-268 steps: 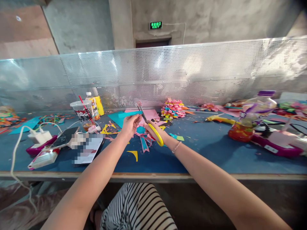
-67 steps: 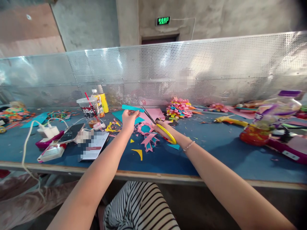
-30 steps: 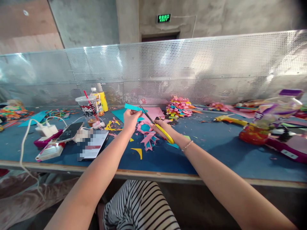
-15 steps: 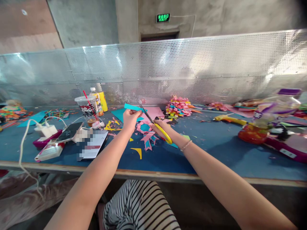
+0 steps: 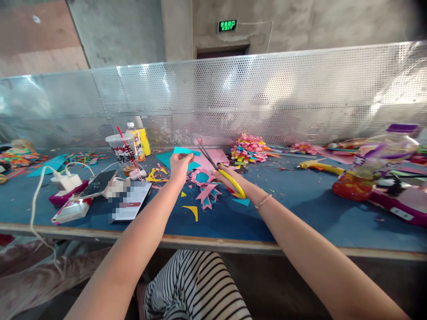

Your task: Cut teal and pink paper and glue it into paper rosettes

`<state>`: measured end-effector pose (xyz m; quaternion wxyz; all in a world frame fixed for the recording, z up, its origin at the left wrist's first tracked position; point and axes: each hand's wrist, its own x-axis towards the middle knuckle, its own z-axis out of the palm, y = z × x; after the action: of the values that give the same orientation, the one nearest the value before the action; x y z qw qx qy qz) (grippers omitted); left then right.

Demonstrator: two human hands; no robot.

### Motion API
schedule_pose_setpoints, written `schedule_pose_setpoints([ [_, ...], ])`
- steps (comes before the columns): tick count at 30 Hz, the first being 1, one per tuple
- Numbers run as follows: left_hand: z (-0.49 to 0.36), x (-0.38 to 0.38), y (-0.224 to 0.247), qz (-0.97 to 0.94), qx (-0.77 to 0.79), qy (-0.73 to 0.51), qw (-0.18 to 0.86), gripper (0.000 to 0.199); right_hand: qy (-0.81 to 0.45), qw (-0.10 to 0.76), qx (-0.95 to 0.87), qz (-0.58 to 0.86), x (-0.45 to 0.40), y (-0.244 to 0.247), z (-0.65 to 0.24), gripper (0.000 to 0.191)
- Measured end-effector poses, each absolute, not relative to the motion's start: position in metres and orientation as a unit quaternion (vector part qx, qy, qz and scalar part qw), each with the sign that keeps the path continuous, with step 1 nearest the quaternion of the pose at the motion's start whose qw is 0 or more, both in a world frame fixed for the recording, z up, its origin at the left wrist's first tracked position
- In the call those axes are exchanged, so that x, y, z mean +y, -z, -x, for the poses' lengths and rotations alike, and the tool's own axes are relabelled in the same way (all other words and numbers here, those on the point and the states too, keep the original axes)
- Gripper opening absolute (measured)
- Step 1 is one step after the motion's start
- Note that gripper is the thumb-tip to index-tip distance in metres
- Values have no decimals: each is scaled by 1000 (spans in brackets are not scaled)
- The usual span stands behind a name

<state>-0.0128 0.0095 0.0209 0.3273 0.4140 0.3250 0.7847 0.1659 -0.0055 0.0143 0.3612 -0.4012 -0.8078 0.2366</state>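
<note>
Between its thumb and fingers, my left hand (image 5: pixel 180 165) pinches a strip of blue paper (image 5: pixel 187 151) above the table. My right hand (image 5: pixel 227 177) is wrapped round the yellow handles of a pair of scissors (image 5: pixel 237 187). The blades point up and away, slightly apart, just right of the blue strip and not touching it. Below and between my hands lies a pink and blue paper rosette (image 5: pixel 202 177) with pink and blue ribbon tails. Under my left hand is a larger blue paper sheet (image 5: pixel 163 160), and a pink sheet (image 5: pixel 215 155) lies behind the scissors.
Yellow paper scraps (image 5: pixel 191 212) lie near the front edge. At left are a drink cup (image 5: pixel 120 151), a bottle (image 5: pixel 131 129), phones and white charging cables. A pink paper bundle (image 5: pixel 250 149) stands behind; a purple-capped jug (image 5: pixel 360 178) is at right. A perforated metal screen (image 5: pixel 213 98) borders the back.
My right hand has moved slightly right with the scissors, so the blades now stand apart from the blue strip. My left hand still pinches the strip, almost in the same place.
</note>
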Motion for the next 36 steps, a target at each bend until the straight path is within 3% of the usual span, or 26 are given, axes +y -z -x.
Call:
schedule_pose_setpoints([
  [10, -4, 3, -12, -489, 358, -687, 402, 17, -458, 525, -650, 302, 0, -15, -151, 39],
  [27, -15, -6, -12, -504, 344, -644, 461, 24, -472, 548, -611, 322, 3, -14, -150, 38],
  [36, -13, 0, -14, -436, 333, -706, 449, 23, -471, 535, -618, 332, 2, -15, -147, 40],
])
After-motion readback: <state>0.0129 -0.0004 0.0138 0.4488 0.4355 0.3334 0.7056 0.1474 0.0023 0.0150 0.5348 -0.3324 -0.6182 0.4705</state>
